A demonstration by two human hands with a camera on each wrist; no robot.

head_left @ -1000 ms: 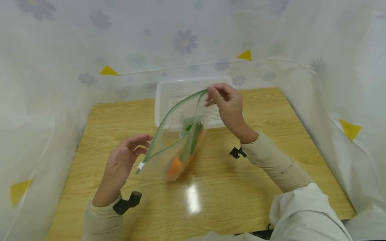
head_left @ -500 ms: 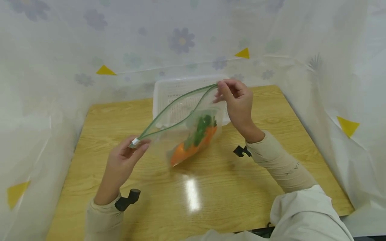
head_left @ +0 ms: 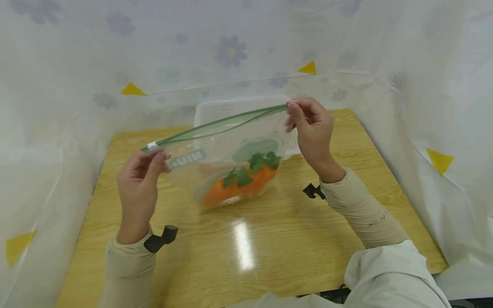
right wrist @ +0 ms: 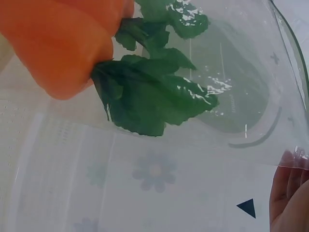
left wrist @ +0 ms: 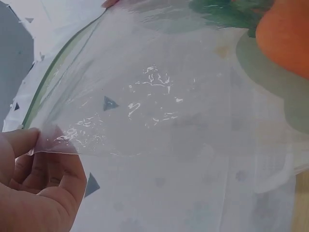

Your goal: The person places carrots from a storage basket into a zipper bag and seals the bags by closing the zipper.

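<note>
A clear zip bag (head_left: 227, 158) with a green zip strip hangs stretched between my two hands above the wooden table (head_left: 269, 231). Inside it lies an orange toy carrot (head_left: 239, 188) with green leaves (right wrist: 154, 96), resting in the bag's lower part. My left hand (head_left: 140, 171) pinches the bag's left top corner by the white slider (head_left: 152, 146). My right hand (head_left: 310, 124) pinches the right top corner. In the left wrist view my fingers (left wrist: 34, 179) grip the bag's clear plastic (left wrist: 159, 96), and the carrot (left wrist: 285, 34) shows at the upper right.
A white perforated basket (head_left: 209, 113) stands at the table's back, behind the bag. Translucent flowered sheets with yellow triangles (head_left: 132, 90) wall in the table on three sides. My pale sleeves (head_left: 358, 214) lie over the front of the table.
My left hand has taken hold of the slider corner and lifted it up and left. The bag has swung from hanging slanted to stretched level, and the carrot has settled lower.
</note>
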